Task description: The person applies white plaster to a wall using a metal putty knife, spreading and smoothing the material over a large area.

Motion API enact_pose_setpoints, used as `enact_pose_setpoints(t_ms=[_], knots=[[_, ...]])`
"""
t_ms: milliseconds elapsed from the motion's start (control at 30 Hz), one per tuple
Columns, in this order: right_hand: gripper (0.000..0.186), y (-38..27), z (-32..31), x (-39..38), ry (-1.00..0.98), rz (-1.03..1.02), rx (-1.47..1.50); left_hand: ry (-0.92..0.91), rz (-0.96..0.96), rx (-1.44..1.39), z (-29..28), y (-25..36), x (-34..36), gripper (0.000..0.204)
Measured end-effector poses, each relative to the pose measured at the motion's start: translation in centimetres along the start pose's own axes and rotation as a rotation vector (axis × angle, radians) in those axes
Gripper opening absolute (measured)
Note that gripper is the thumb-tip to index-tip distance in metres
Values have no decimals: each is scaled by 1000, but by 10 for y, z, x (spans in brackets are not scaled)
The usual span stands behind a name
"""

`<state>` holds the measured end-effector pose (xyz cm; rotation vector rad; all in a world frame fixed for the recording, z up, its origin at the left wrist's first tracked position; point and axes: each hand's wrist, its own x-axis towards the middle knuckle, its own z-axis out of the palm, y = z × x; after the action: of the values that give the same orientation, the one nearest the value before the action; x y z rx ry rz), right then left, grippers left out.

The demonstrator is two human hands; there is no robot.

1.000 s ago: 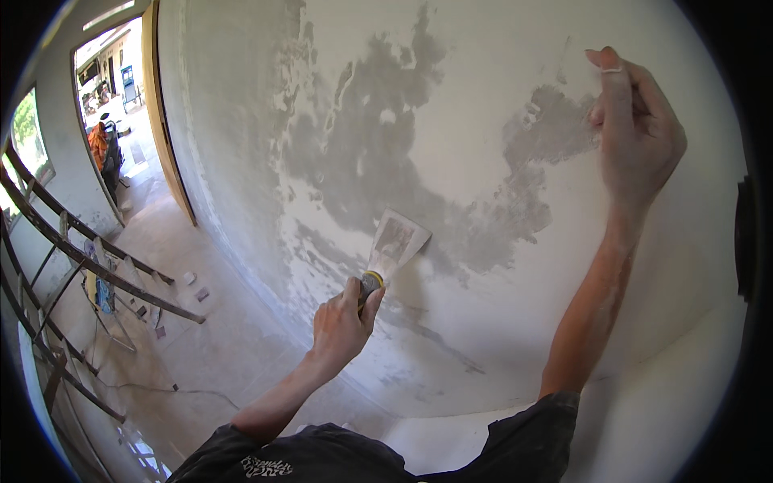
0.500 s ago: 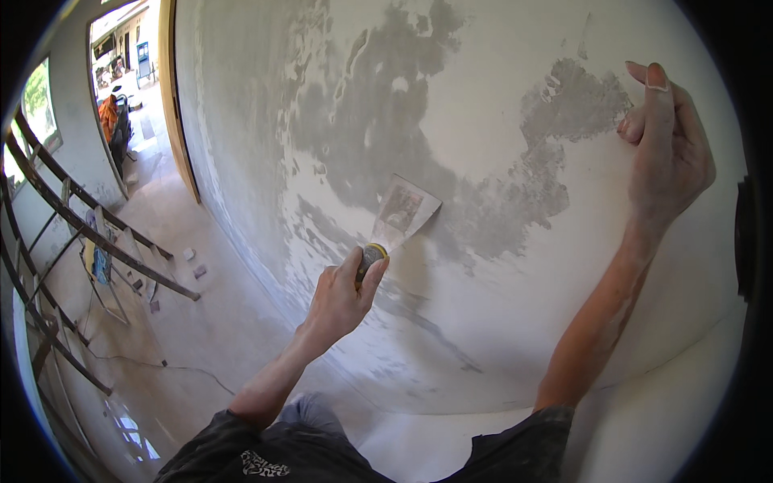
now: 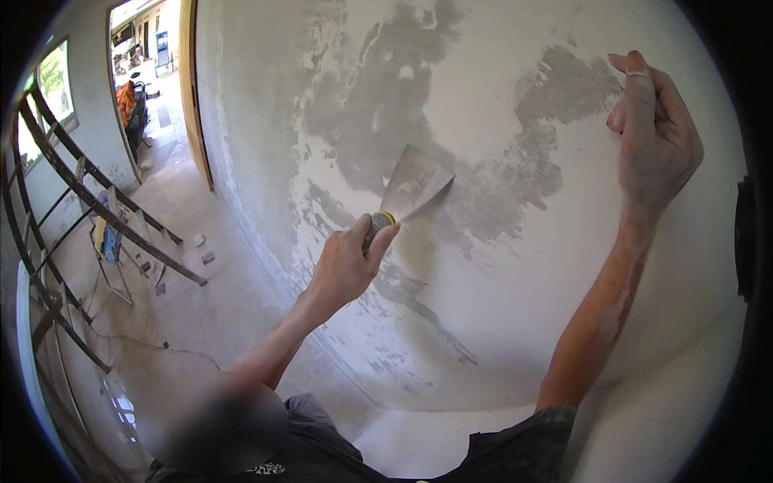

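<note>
My left hand [image 3: 342, 262] is closed around the dark handle of a putty knife [image 3: 417, 181], which has a yellow band at its neck. The broad blade, smeared with pale residue, angles up and right against the wall [image 3: 483, 314]. Its edge meets the border between grey patches and white coating. To the upper right, my right hand [image 3: 660, 137] is raised beside a grey patch [image 3: 564, 88]. Its fingers are loosely bent, with a gap between the upper fingertips and a lower curled one. Nothing shows in it; the palm side is partly hidden.
A dark ladder-like frame [image 3: 121, 217] stands at the left. Behind it are a small stand with blue and yellow items [image 3: 106, 241] and scraps [image 3: 208, 258] on the floor [image 3: 233, 306]. A cord [image 3: 167, 345] crosses the floor. An open doorway [image 3: 153, 88] lies at the far left.
The putty knife and my left hand have shifted slightly up and right along the wall. My right hand sits a little further left and up. The whole view has turned slightly left.
</note>
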<state>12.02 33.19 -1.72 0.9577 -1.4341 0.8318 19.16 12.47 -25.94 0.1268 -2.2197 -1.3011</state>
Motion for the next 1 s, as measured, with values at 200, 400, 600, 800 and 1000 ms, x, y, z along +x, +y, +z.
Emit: enact_pose_setpoints(t_ms=[200,400,600,800,1000], knots=[[24,-5,3,1,-6,20,5,12,-23,-8,9,-3,-5,40],[24,0,1,2,26,24,-14,9,26,-62,-7,29,13,40],[28,-12,-4,4,15,73,-82,17,33,-27,-2,11,8,41],[28,-8,-5,2,-1,57,-71,14,39,-82,-1,12,8,39],[28,-10,-5,3,7,7,-172,54,76,-15,-2,11,9,38]])
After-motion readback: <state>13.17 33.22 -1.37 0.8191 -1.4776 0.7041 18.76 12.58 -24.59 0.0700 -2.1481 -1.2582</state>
